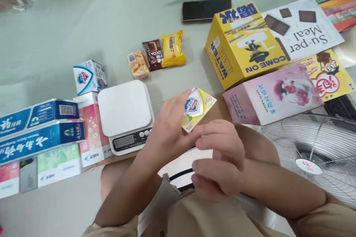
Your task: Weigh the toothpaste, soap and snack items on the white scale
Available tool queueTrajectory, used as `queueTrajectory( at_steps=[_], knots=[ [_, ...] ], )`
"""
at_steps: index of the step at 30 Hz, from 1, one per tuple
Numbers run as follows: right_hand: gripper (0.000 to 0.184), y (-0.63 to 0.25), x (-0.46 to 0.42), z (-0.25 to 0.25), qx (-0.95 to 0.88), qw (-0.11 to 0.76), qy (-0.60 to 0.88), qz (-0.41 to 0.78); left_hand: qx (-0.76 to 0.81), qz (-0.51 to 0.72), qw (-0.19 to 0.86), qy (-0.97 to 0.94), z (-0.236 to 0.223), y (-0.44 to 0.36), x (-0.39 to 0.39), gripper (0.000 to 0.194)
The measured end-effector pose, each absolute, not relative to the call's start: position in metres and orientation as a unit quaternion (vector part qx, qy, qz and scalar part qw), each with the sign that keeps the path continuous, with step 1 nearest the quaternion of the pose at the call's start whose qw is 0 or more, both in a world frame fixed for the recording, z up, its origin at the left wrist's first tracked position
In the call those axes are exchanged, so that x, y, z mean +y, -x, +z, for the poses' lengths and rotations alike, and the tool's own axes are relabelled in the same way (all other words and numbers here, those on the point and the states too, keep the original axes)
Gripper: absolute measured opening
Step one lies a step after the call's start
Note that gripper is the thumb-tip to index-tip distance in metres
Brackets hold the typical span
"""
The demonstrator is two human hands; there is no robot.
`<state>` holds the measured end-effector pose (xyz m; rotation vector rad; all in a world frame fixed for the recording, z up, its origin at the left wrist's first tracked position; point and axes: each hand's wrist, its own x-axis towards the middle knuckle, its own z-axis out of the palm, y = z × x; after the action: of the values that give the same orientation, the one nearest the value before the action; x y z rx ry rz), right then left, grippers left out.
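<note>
My left hand (174, 120) is closed on a small yellow and white soap box (198, 109) with a blue shield logo, held above the near edge of the table. Its fingers lie along the box's left side, and its thumb reaches under the lower corner. Just to the right, my right hand (222, 155) has its fingers half curled and apart, with nothing visible between them. Its index finger is close to my left thumb; whether they touch I cannot tell. Left of my left hand stands a white kitchen scale (125, 109) with a blank-looking display and a bare top.
At the left lie blue toothpaste boxes (39, 133), a pink box (90, 129) and a white-blue soap box (87, 77). Wrapped snacks (161, 52) and a phone (205, 10) lie farther back. A yellow carton (244, 44) and pink box (275, 92) stand right, above a fan (308, 155).
</note>
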<state>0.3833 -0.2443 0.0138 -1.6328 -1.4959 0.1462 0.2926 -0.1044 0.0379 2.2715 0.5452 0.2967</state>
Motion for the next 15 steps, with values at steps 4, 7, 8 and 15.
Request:
queueTrajectory(
  at_steps=[4, 7, 8, 15],
  knots=[
    [0.019, -0.397, -0.242, 0.024, -0.584, 0.544, 0.6, -0.054, 0.173, 0.072, 0.386, -0.903, 0.025, -0.313, -0.116, 0.055],
    [0.017, -0.406, -0.243, 0.029, -0.591, 0.512, 0.622, -0.03, 0.221, 0.072, 0.366, -0.901, 0.017, -0.321, -0.123, 0.053],
    [0.017, -0.408, -0.243, 0.03, -0.589, 0.506, 0.629, -0.027, 0.245, 0.068, 0.355, -0.9, 0.015, -0.322, -0.124, 0.053],
    [0.013, -0.409, -0.246, 0.03, -0.577, 0.484, 0.657, -0.031, 0.232, -0.03, 0.431, -0.871, 0.012, -0.314, -0.12, 0.066]
  ],
)
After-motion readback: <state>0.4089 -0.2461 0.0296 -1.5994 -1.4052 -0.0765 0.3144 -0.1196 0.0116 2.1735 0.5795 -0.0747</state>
